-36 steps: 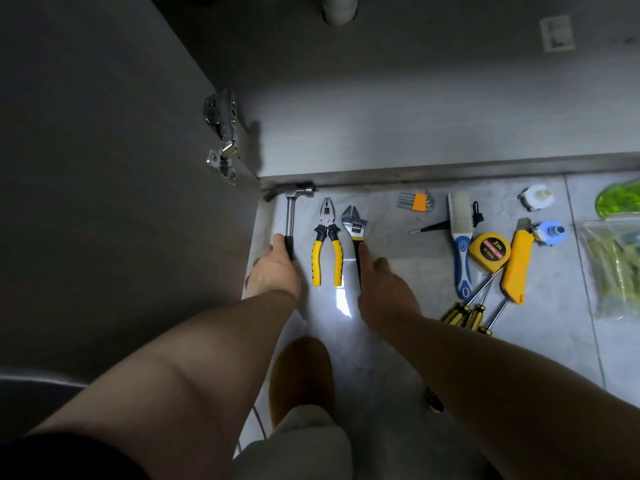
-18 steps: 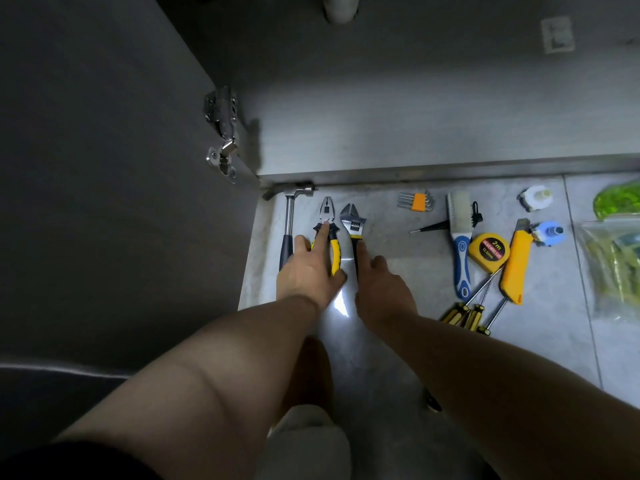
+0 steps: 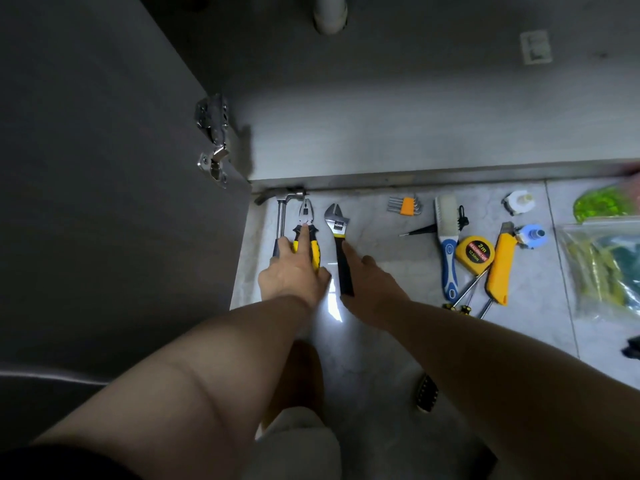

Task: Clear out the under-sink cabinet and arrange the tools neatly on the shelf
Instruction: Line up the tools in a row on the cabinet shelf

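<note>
On the pale tiled floor (image 3: 398, 271), just in front of the cabinet's lower edge, three tools are laid side by side at the left: one hammer (image 3: 281, 216) with a steel shaft and dark grip, one pair of pliers (image 3: 306, 225) with yellow-and-black handles, and one adjustable wrench (image 3: 337, 233) with a bright metal head and a black handle. The left hand (image 3: 294, 271) is laid flat over the pliers' handles with the fingers spread, the forefinger stretched along the joint; nothing is clasped. The right hand (image 3: 372, 289) is rested open just to the right of the wrench's handle, its forefinger touching the handle.

Farther right, well apart from these three, a looser group is seen: one set of hex keys (image 3: 405, 205) in an orange holder, one brush (image 3: 447, 237) with pale bristles and a blue-and-white handle, one round yellow tape measure (image 3: 475, 252), one yellow utility knife (image 3: 500, 268), and screwdrivers (image 3: 465, 299) with thin steel shafts, whose number cannot be told. Two small rolls of tape are placed at the far right, one white (image 3: 518, 202) and one blue (image 3: 533, 235). One clear plastic bag (image 3: 602, 271) with greenish contents is cut off by the right edge.

The open grey cabinet door (image 3: 104, 168) stands at the left, with one metal hinge (image 3: 213, 136) on it.
</note>
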Demonstrator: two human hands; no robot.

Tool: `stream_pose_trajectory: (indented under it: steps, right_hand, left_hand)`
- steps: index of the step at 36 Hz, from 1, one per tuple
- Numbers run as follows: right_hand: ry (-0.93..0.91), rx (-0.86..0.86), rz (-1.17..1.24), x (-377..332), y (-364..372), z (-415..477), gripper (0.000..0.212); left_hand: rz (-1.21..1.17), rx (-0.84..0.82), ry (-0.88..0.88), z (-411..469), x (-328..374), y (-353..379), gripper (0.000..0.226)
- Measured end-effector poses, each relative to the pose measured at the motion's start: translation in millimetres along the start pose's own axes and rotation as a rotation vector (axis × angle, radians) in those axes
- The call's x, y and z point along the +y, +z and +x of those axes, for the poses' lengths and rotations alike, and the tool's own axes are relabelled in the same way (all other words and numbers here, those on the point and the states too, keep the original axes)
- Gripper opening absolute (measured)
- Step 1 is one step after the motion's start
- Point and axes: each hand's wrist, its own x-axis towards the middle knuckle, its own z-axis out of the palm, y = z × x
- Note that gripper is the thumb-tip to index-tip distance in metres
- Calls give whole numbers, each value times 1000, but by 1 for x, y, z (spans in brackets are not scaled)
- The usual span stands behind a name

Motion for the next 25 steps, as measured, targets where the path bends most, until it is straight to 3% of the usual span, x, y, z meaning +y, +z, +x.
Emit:
stream_pose_trajectory:
  steps: [3, 6, 10, 14, 19, 23, 25]
  right_hand:
    - [5, 0, 31, 13, -15, -6, 93]
    - [12, -32, -13, 29, -39, -17, 91]
    - [36, -130, -153, 41, -89, -41, 88]
    - [55, -122, -281, 47, -147, -75, 67]
    - [96, 25, -267, 52, -185, -127, 50]
    - [113, 4, -300, 54, -181, -170, 30]
    - [140, -38, -285, 56, -172, -188, 35]
  left_hand:
    - [96, 35, 3, -6, 14, -15, 73]
    - [153, 32, 117, -9, 35, -40, 54]
    - [246, -209, 384, -6, 68, -90, 45]
    - [316, -357, 548, -27, 99, -150, 36]
    - [336, -283, 583, -69, 124, -204, 44]
    - [282, -247, 617, -104, 142, -222, 44]
    - [245, -293, 633, -119, 145, -225, 45]
